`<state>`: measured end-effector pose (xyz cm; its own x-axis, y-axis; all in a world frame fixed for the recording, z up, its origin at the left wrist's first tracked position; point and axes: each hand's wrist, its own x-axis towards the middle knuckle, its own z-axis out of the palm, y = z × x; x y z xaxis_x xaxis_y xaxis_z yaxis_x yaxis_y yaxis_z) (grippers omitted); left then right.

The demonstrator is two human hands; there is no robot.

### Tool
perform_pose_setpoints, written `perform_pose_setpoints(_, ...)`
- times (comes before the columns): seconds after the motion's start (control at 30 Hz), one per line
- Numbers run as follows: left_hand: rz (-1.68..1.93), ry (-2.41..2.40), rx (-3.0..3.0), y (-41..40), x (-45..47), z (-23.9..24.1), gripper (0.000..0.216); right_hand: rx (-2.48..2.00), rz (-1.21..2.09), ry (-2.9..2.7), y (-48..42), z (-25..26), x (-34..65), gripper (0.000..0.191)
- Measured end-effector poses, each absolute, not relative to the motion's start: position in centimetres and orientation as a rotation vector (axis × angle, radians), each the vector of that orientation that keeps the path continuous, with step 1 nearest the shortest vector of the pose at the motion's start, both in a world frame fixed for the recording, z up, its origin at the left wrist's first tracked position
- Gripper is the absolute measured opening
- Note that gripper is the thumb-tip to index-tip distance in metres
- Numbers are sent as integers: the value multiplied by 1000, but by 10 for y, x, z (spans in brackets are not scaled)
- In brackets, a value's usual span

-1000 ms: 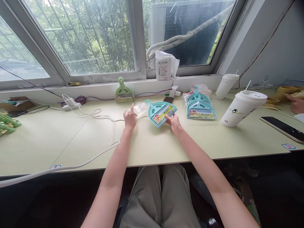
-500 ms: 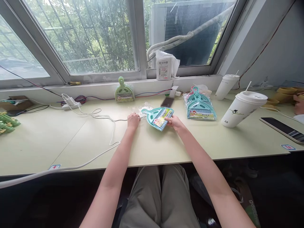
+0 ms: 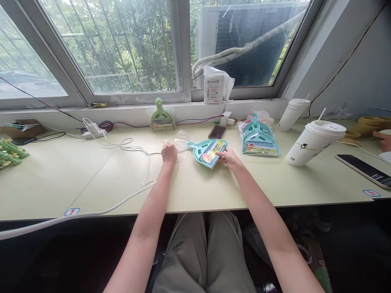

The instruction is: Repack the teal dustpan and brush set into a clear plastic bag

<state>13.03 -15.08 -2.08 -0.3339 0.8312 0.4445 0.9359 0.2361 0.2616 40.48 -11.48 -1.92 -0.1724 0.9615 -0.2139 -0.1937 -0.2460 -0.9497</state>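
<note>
My right hand grips the label edge of a turquoise mini dustpan and brush set, tilted just above the table with its handle toward the left. Close by on the left, my left hand is closed on a clear plastic bag, which spreads behind and beside the fingers, away from the dustpan handle. More turquoise dustpan sets, in clear wrapping, lie stacked to the right, a red handle showing behind them. A green dustpan set leans upright against the sill.
White cables trail over the table on the left to a power strip. Two white cups with straws and a phone are on the right. A tissue pack sits on the sill. Another person's hand shows far right.
My left hand has moved slightly left with the plastic bag, widening the gap to the dustpan handle. My right hand still holds the dustpan set, shifted slightly right. The view has shifted a little.
</note>
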Motion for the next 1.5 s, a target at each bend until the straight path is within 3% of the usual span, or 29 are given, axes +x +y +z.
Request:
perform_pose_setpoints(0.23,-953,-2327,-1556,-154,129,-14,27,-992,1692,-1266,-126,-15,399,29)
perform_pose_setpoints(0.37,-1079,-2231,-1648,-155,135,-14,22,-1055,1618,-1120,-121,-22,395,23)
perform_pose_setpoints(0.67,-1806,-1919,-1732,-157,150,-7,6,-916,1610,-965,-120,-27,390,18)
perform_pose_setpoints(0.87,-2723,-1754,-1212,-151,149,3,64,-775,1611,-1020,-126,-21,383,33)
perform_pose_setpoints(1.0,-2976,-2049,-1021,-146,140,1,55,-713,1587,-1047,-127,-19,385,39)
perform_pose_setpoints(1.23,-3316,-1886,-1626,-147,143,2,46,-753,1508,-1179,-135,-12,384,41)
perform_pose_setpoints(1.5,-3442,-1610,-2048,-155,153,-3,73,-748,1541,-1045,-133,-20,376,34)
